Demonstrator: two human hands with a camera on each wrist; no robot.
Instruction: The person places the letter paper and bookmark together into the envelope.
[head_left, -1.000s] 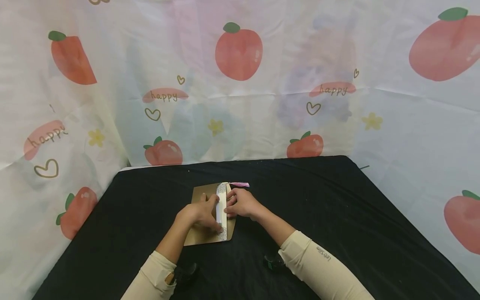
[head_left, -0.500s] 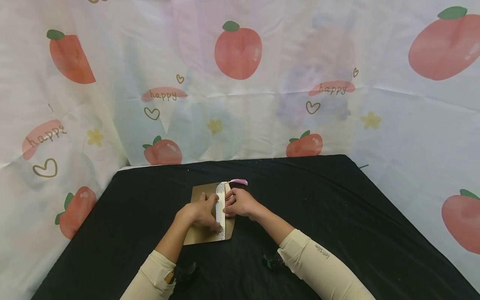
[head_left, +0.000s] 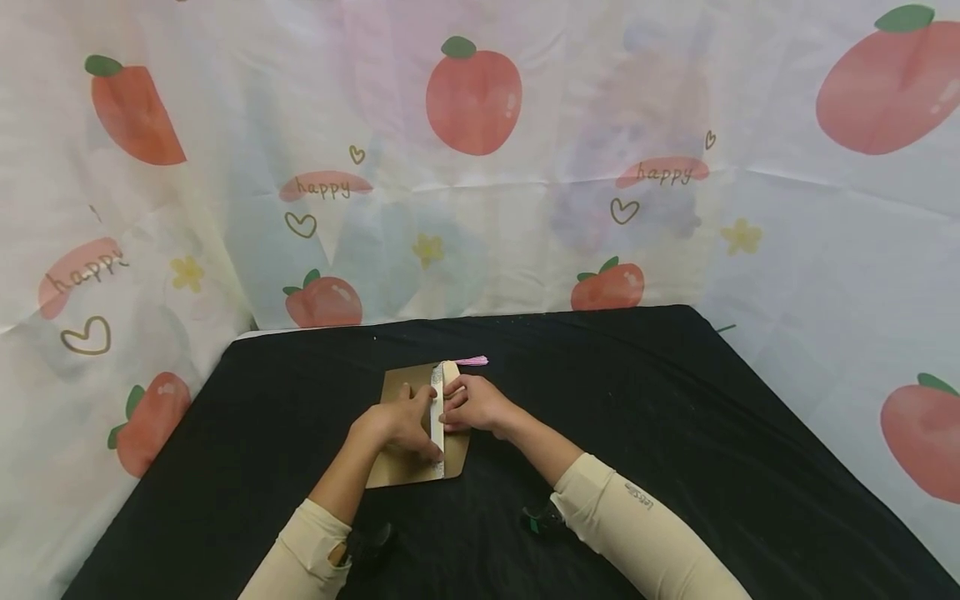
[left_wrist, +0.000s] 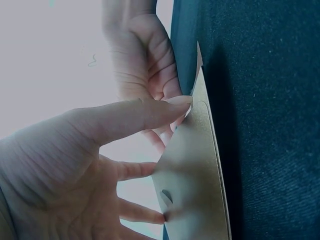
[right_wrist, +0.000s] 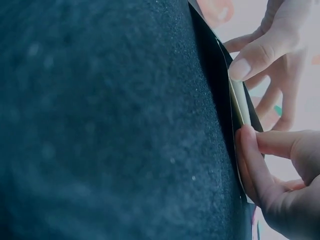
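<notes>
A flat gold envelope (head_left: 397, 473) lies on the black cloth. Partly tucked into it from the right is a pale bookmark (head_left: 437, 421) with patterned ends and a pink tassel (head_left: 472, 361) at its far end. My left hand (head_left: 401, 425) rests on the envelope with fingers spread, thumb at the near end of its opening, fingertips touching farther along. In the left wrist view the thumb (left_wrist: 177, 102) presses the envelope's edge. My right hand (head_left: 477, 407) pinches the bookmark's right edge. In the right wrist view, a cream strip of bookmark (right_wrist: 240, 100) shows between both hands.
Black cloth (head_left: 637, 433) covers the table around the envelope. A light curtain (head_left: 525, 208) printed with fruit hangs behind and along both sides. Dark wrist devices (head_left: 371, 546) sit under the forearms.
The right hand has shifted slightly left, pushing the bookmark further in. The visible strip is narrower, and the tassel has moved left. The left hand stays on the envelope.
</notes>
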